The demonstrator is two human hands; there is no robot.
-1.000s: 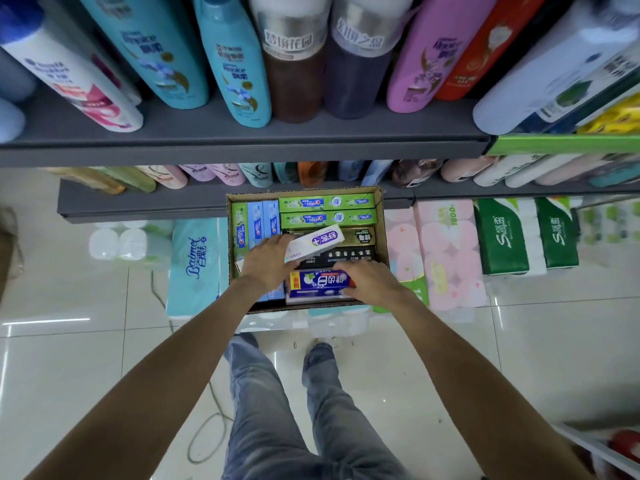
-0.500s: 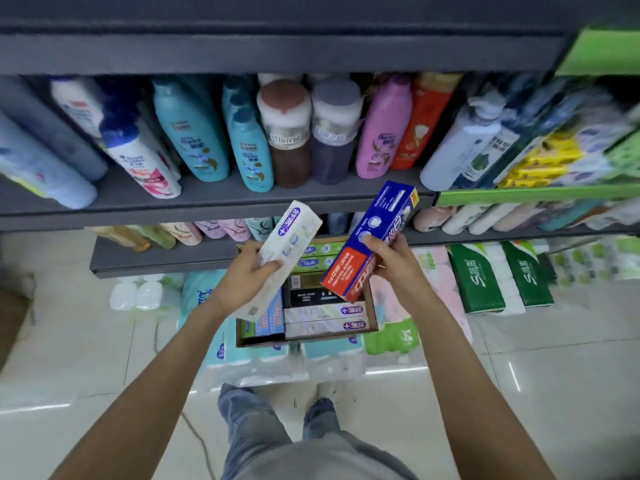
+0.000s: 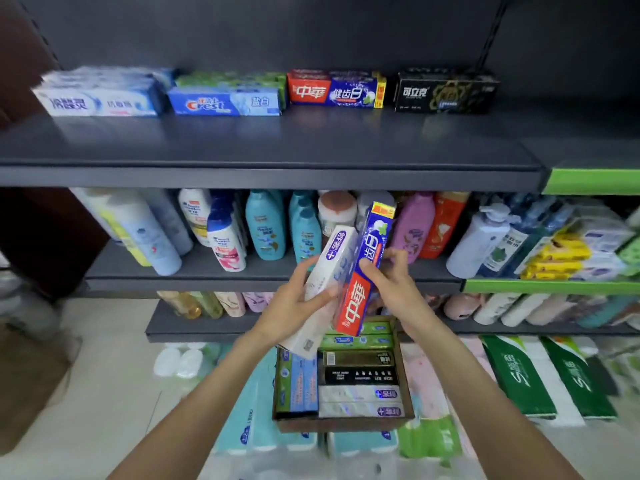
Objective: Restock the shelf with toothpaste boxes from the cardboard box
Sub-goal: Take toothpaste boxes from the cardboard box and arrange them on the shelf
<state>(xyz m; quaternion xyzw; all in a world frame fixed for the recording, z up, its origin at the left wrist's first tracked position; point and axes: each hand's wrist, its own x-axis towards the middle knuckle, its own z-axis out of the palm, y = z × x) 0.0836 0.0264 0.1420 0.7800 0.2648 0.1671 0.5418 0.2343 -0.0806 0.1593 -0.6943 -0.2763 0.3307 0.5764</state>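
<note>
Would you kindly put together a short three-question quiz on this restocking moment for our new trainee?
1. True or false: both hands hold a toothpaste box.
2. Multiple choice: the red and blue box in the right hand matches which stack on the top shelf? A) the white stack at far left B) the Crest stack C) the red and blue stack D) the black stack
3. Fill in: the left hand holds a ____ box with purple print.

Key: 1 true. 2 C. 3 white. The cardboard box below still holds more toothpaste boxes.
</note>
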